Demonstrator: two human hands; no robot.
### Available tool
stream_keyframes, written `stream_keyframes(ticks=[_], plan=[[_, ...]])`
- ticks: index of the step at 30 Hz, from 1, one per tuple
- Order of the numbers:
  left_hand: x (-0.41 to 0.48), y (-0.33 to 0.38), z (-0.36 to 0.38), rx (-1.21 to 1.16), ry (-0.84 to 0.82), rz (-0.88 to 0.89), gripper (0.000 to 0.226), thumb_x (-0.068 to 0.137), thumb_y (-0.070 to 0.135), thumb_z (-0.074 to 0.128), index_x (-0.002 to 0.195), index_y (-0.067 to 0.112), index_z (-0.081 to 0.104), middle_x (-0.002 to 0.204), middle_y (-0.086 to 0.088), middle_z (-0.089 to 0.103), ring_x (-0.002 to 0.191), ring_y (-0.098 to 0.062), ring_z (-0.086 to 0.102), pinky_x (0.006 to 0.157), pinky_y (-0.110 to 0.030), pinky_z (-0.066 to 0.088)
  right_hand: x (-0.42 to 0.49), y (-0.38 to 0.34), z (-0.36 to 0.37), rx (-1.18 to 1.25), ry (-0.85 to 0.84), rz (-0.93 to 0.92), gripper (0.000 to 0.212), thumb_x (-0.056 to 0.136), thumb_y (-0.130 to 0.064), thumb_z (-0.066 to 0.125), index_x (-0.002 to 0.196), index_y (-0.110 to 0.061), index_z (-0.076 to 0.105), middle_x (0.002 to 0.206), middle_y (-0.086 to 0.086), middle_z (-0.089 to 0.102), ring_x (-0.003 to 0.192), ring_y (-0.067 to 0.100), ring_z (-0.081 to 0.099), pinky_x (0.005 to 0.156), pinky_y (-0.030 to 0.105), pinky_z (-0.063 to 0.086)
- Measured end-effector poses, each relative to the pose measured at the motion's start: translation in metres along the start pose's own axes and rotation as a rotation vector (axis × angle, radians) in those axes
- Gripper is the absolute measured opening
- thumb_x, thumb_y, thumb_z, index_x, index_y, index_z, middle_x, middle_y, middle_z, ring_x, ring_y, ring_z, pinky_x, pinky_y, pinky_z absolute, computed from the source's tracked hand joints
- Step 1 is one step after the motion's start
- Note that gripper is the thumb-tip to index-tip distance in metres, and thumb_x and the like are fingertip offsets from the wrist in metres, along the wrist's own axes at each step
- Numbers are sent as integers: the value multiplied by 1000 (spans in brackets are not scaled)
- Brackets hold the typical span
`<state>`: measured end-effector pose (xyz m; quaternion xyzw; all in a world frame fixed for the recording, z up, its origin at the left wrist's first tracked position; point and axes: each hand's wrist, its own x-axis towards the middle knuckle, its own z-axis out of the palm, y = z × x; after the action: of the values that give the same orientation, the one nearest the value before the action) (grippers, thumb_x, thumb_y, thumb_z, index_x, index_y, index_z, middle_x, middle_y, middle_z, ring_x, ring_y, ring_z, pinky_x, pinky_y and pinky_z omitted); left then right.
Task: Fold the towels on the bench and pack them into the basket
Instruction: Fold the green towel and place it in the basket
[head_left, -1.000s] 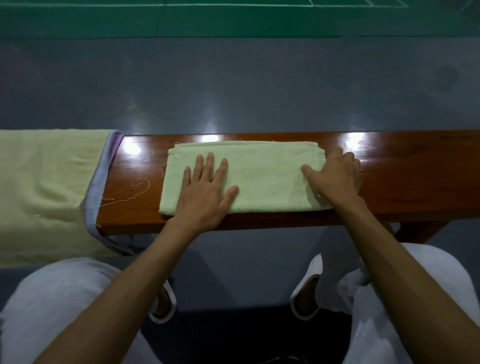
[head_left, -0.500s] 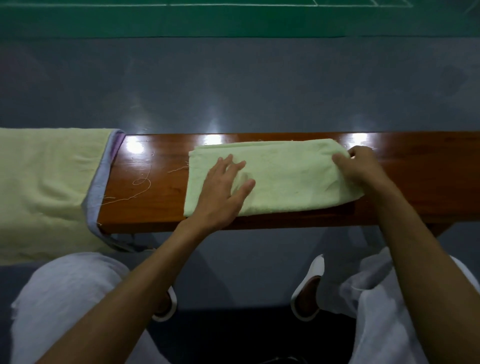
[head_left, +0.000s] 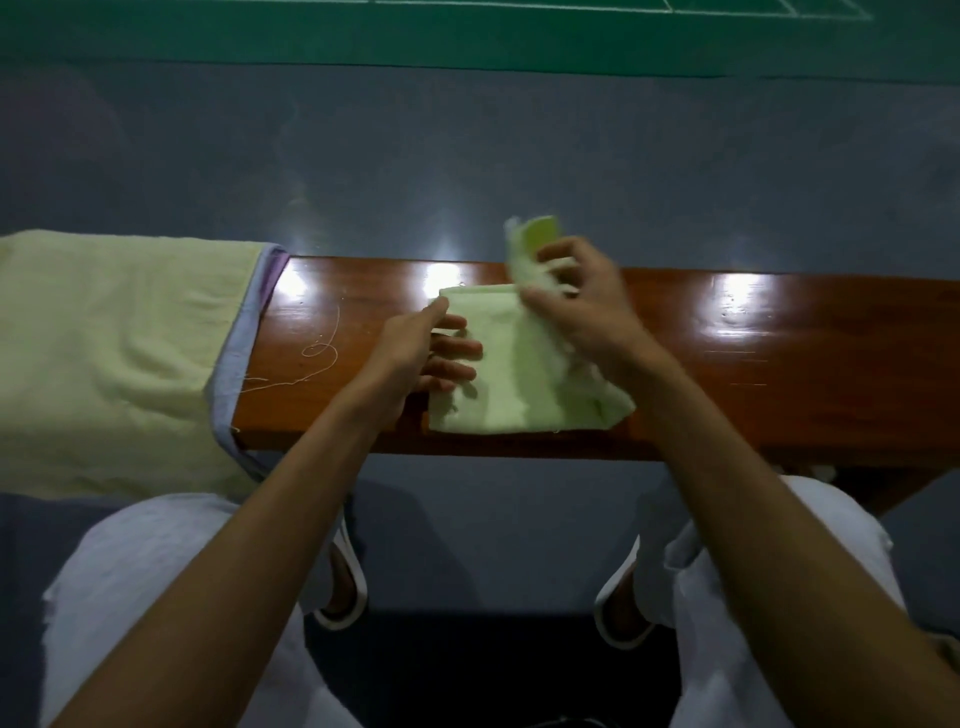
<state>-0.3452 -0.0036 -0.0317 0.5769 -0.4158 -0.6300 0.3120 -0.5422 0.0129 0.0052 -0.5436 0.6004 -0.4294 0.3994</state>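
Observation:
A pale green towel (head_left: 498, 374), folded into a narrow strip, lies on the glossy brown bench (head_left: 779, 353). My right hand (head_left: 582, 306) grips the towel's right end and holds it lifted and swung over toward the left, so the cloth stands up in a blurred flap. My left hand (head_left: 421, 348) rests at the towel's left edge, its fingers lying on the cloth. No basket is in view.
A larger pale yellow towel (head_left: 104, 353) with a lilac-grey border drapes over the bench's left end. Loose threads (head_left: 317, 353) lie on the wood beside it. My knees and white shoes are below the bench, over a grey floor.
My right hand has gripped the towel's right end, lifted it and carried it leftward over the rest. My left hand slid to the towel's left edge.

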Motion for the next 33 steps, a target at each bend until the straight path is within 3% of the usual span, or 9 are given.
stream_keyframes(ticks=[4,10,14,19,22,24,27,29,33], plan=[[6,-3,2,60,72,30,40,103,47,55,112,11,72,91,-6,78,66,-18,73,51,-26,50,-8,2,31,-39,-141,-69,35,94,-3,68,125,-14,55,110,9,68,85,24,72,65,34,62],[7,-9,8,94,137,135,31,92,6,71,123,5,67,111,-10,73,99,-24,73,80,-34,61,1,16,-9,-81,53,40,23,98,-8,63,120,-14,57,113,8,67,85,20,70,62,26,57],[8,-6,6,-1,199,126,16,88,-3,63,93,13,64,104,-12,71,100,-33,70,84,-50,60,4,34,-28,-227,189,50,19,97,-13,65,114,-20,58,109,0,64,96,17,67,76,35,62],[9,-15,0,373,285,186,13,93,26,69,91,18,59,99,-2,67,92,-21,66,70,-34,53,-3,40,-22,-410,164,5,27,95,-15,67,120,-16,57,109,-3,62,101,16,63,85,32,57],[11,-25,-2,913,587,319,47,89,62,62,107,19,57,103,3,61,87,-16,57,73,-34,52,-8,41,-9,-638,222,-138,30,93,-20,67,121,-15,56,113,-1,60,100,14,58,84,32,55],[9,-27,3,1036,657,478,57,91,66,56,120,16,53,115,-2,53,96,-17,49,79,-33,46,-11,40,1,-771,228,-257,35,93,-24,66,125,-14,56,121,4,58,107,17,53,87,32,51],[7,-27,18,1095,449,719,56,103,53,43,143,14,46,144,-10,48,132,-27,45,107,-41,39,-12,41,18,-881,110,-323,53,98,-32,57,145,-10,45,151,11,46,142,27,39,115,44,38],[9,-32,26,1198,243,770,61,108,50,27,161,20,26,168,-7,23,157,-25,14,127,-46,16,-11,47,27,-981,-38,-280,63,104,-35,44,159,-10,25,169,11,19,157,29,10,126,51,17],[18,-48,30,1287,81,599,69,105,59,4,164,25,-5,171,-1,-14,156,-16,-21,127,-45,-10,-7,66,27,-1111,-214,-172,68,107,-43,20,163,-14,-3,171,6,-10,157,23,-15,128,52,0]])
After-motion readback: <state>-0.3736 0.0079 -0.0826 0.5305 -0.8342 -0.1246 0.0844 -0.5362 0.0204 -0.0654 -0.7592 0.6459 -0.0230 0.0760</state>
